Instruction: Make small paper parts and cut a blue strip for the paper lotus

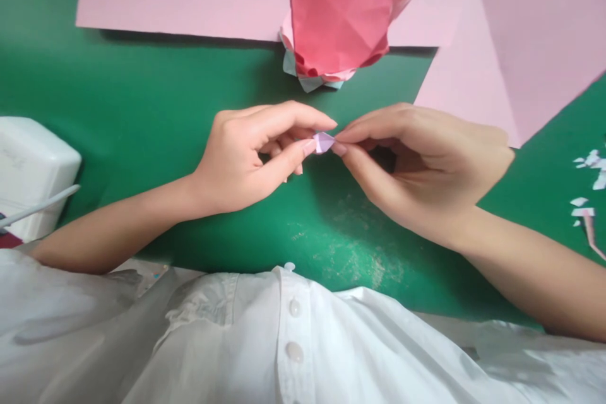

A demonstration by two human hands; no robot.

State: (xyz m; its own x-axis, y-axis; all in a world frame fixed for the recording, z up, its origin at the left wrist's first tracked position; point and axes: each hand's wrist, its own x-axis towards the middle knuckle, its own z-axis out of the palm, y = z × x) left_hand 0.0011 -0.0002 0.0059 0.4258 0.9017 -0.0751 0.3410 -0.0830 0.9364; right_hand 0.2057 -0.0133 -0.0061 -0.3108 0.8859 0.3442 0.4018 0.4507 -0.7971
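A small folded piece of lilac paper (324, 142) is held up between my two hands, over the green table. My left hand (258, 151) pinches its left side, thumb in front and fingers behind. At its right corner, the thumb and index fingertips of my right hand (416, 164) close on it. Just beyond my fingers sits a red folded paper flower (341, 12) with pink and pale blue-green points showing under its lower edge.
Large pink paper sheets (180, 9) lie along the back, with a creased pink sheet (544, 31) at right. White paper scraps (594, 164) are scattered at the right edge. On the left stand a white box (38, 164) and a thin grey stick (42, 205).
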